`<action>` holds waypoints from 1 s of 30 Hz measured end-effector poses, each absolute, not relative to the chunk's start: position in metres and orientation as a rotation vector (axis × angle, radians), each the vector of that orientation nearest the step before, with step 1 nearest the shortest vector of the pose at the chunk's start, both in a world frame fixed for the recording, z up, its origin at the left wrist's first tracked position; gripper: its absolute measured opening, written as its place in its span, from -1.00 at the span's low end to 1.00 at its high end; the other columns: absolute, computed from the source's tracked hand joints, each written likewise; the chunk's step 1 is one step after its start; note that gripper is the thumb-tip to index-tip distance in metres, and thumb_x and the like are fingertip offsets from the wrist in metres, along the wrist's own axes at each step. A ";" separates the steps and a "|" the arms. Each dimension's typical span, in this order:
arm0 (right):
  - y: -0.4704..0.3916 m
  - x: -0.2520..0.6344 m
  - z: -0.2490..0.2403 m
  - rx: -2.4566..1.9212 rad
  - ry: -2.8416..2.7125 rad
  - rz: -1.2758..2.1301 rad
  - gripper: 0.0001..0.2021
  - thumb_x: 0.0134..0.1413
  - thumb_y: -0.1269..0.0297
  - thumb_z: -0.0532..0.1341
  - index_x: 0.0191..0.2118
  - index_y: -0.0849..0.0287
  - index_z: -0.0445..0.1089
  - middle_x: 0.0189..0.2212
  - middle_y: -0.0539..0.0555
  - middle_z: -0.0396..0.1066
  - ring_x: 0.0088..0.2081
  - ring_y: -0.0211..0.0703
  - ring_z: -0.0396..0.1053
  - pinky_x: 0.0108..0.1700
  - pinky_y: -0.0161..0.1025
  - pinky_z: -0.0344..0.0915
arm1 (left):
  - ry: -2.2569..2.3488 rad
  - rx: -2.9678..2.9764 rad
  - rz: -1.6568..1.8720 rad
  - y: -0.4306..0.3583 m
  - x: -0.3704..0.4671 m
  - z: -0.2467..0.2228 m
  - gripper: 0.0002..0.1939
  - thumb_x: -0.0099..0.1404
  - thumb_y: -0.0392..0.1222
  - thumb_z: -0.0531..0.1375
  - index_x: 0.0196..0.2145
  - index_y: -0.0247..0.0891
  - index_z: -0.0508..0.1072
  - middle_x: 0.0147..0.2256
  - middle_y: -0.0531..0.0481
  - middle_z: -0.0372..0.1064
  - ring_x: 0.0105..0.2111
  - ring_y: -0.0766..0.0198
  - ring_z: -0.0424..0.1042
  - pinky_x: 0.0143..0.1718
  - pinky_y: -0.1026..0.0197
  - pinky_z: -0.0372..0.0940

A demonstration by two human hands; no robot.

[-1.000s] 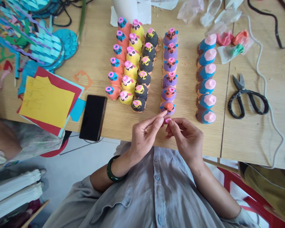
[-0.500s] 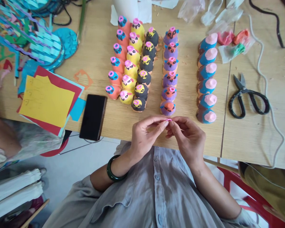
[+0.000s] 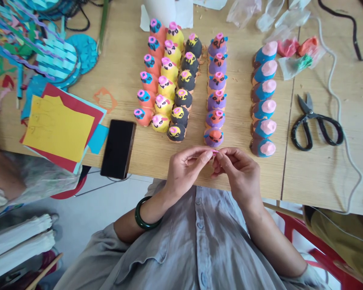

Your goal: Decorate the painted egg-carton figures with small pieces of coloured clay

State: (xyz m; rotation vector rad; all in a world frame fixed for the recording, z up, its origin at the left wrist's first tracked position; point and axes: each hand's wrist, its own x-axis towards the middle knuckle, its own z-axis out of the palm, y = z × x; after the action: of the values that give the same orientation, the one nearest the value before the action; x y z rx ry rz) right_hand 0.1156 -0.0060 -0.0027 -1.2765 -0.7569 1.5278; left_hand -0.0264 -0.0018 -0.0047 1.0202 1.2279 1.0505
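Between the fingertips of both hands is a small pink strip of modelling clay (image 3: 214, 152), mostly hidden. My left hand (image 3: 186, 167) pinches its left end, and my right hand (image 3: 238, 171) pinches the other, thumbs and forefingers nearly touching. Just beyond them stands a row of purple clay-covered cups (image 3: 217, 100) with orange faces and pink rings; the nearest one (image 3: 213, 137) shows no pink ring. Left of it run black cups (image 3: 186, 80), yellow cups (image 3: 166, 84) and orange cups (image 3: 148, 98). To the right is a row of blue and brown cups (image 3: 264, 108) with pink tops.
Black-handled scissors (image 3: 310, 121), a white cable (image 3: 335, 84) and bags of coloured clay (image 3: 305, 52) lie at the right. A phone (image 3: 117, 149) and paper sheets (image 3: 60, 125) lie left, near woven blue paper pieces (image 3: 57, 60). Another person's arm (image 3: 3, 173) shows at the left edge.
Both hands stay at the same spot, still pinching the pink clay. The right hand's fingers have shifted slightly, and the clay has turned a little.
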 end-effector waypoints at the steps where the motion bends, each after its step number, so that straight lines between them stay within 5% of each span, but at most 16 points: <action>1: -0.005 0.116 -0.003 -1.273 -0.752 1.531 -0.76 0.08 0.10 0.43 -0.35 0.17 0.50 -0.56 -0.06 0.45 -0.58 -0.33 0.38 -0.57 -0.35 0.52 | 1.233 1.018 1.048 -0.002 -0.026 -0.004 -0.79 0.36 -0.05 0.30 -0.22 -0.24 0.64 -0.21 -0.07 0.65 -0.21 0.23 0.63 -0.15 0.26 0.52; 6: -0.002 0.117 -0.003 -1.307 -0.777 1.503 -0.74 0.04 0.09 0.45 -0.35 0.17 0.50 -0.55 -0.06 0.46 -0.57 -0.33 0.38 -0.56 -0.36 0.51 | 1.244 0.991 1.075 0.001 -0.025 -0.005 -0.73 0.32 -0.05 0.33 -0.09 -0.23 0.62 -0.19 -0.08 0.65 -0.21 0.22 0.64 -0.17 0.26 0.53; 16: 0.007 0.114 0.000 -1.341 -0.858 1.408 -0.70 0.04 0.06 0.45 -0.27 0.17 0.49 -0.45 0.00 0.52 -0.53 -0.33 0.39 -0.57 -0.38 0.46 | 1.251 1.056 1.162 0.016 -0.020 -0.011 -0.84 0.32 -0.10 0.33 -0.25 -0.23 0.62 -0.35 0.01 0.61 -0.39 0.34 0.58 -0.31 0.34 0.51; 25: 0.020 0.115 -0.009 -1.467 -0.975 1.229 -0.73 0.12 0.05 0.38 -0.30 0.16 0.46 -0.46 0.01 0.50 -0.50 -0.27 0.43 -0.60 -0.37 0.39 | 1.296 1.193 1.192 0.022 -0.017 -0.019 -0.69 0.41 -0.04 0.25 0.02 -0.18 0.58 -0.18 -0.06 0.62 -0.35 0.32 0.57 -0.30 0.29 0.49; 30: 0.023 0.119 -0.013 -1.551 -1.205 0.977 -0.82 0.25 0.15 0.28 -0.27 0.15 0.47 -0.44 0.02 0.50 -0.44 -0.26 0.44 -0.53 -0.35 0.32 | 1.381 1.428 1.213 0.030 -0.021 -0.021 -0.76 0.43 -0.08 0.23 -0.05 -0.17 0.62 -0.19 -0.06 0.59 -0.30 0.31 0.51 -0.30 0.29 0.40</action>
State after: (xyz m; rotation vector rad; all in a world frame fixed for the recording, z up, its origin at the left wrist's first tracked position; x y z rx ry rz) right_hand 0.1186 0.0234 -0.0131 -1.5512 -1.2050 0.9774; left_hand -0.0214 0.0296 -0.0214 1.4283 1.3806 1.2133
